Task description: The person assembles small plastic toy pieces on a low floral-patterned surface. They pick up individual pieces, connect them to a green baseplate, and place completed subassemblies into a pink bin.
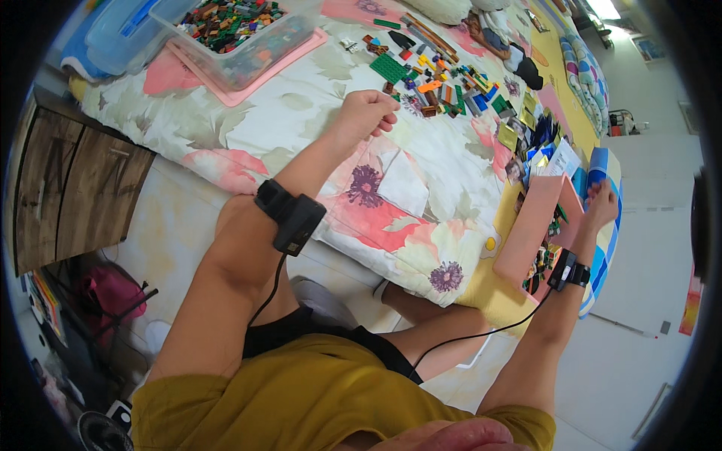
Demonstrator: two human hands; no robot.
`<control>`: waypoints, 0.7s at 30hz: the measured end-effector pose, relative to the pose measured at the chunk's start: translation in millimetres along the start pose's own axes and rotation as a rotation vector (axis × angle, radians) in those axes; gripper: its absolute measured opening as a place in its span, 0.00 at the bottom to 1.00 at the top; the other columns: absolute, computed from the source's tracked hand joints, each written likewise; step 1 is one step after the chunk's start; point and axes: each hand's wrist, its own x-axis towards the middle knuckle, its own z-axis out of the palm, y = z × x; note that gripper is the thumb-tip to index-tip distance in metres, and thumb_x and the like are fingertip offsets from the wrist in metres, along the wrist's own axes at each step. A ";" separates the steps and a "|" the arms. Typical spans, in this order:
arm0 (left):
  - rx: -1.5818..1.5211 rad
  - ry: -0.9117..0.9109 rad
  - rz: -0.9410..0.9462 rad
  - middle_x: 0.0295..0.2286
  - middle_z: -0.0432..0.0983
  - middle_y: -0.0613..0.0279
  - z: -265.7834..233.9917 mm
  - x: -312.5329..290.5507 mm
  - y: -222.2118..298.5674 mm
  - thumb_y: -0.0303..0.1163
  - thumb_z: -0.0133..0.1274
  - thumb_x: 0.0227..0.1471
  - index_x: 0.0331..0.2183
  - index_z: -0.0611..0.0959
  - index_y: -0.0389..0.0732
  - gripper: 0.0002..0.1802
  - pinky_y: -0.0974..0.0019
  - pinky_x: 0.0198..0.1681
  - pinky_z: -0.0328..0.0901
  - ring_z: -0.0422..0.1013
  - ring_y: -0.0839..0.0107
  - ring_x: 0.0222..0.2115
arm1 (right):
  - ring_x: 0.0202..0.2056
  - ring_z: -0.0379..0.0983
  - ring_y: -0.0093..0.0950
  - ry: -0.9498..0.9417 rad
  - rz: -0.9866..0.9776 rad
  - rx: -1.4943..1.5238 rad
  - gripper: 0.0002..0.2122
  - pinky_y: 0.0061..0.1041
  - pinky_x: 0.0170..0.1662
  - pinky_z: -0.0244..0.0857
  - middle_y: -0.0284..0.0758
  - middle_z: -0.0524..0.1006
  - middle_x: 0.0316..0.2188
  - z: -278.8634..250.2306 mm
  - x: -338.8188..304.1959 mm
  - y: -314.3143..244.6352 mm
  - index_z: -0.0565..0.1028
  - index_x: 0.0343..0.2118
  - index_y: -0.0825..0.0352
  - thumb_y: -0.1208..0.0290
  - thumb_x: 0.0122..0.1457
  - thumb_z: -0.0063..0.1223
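Observation:
My left hand [366, 111] is closed into a loose fist on the flowered bedsheet [301, 128], just short of a spread of small coloured building bricks [444, 83] and a green baseplate [389, 68]. Whether it holds a brick is hidden. My right hand [602, 199] reaches to the bed's right edge and rests on a blue and white box [602, 167], beside a pink tray [530, 229] with bricks in it. Both wrists wear black bands with cables.
A clear plastic bin [241, 37] full of mixed bricks sits on a pink lid at the top left, next to a blue lidded box [113, 37]. A wooden cabinet [68, 188] stands left. Booklets and packets [538, 131] lie near the right edge. The floor is tiled.

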 end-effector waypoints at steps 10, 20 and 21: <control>-0.483 0.102 -0.149 0.28 0.75 0.63 -4.7 4.1 -11.4 0.39 0.45 0.61 0.37 0.79 0.40 0.14 0.71 0.30 0.64 0.72 0.74 0.27 | 0.32 0.78 0.31 -0.976 -0.704 -0.120 0.12 0.28 0.38 0.71 0.41 0.81 0.30 313.1 -220.0 -125.6 0.79 0.40 0.69 0.67 0.56 0.57; -0.704 0.224 -0.311 0.30 0.77 0.63 -4.8 15.3 -13.0 0.42 0.41 0.62 0.37 0.76 0.44 0.14 0.69 0.27 0.63 0.72 0.72 0.27 | 0.36 0.75 0.47 -0.921 -0.913 -0.126 0.16 0.43 0.38 0.71 0.47 0.71 0.41 412.5 -298.5 -123.3 0.73 0.47 0.64 0.71 0.55 0.53; -0.702 0.229 -0.305 0.30 0.77 0.63 -4.5 14.8 -13.4 0.42 0.41 0.62 0.38 0.76 0.43 0.14 0.69 0.28 0.63 0.72 0.72 0.27 | 0.36 0.75 0.47 -0.896 -0.887 -0.123 0.16 0.43 0.39 0.71 0.47 0.71 0.41 413.2 -296.3 -122.3 0.73 0.48 0.64 0.71 0.55 0.54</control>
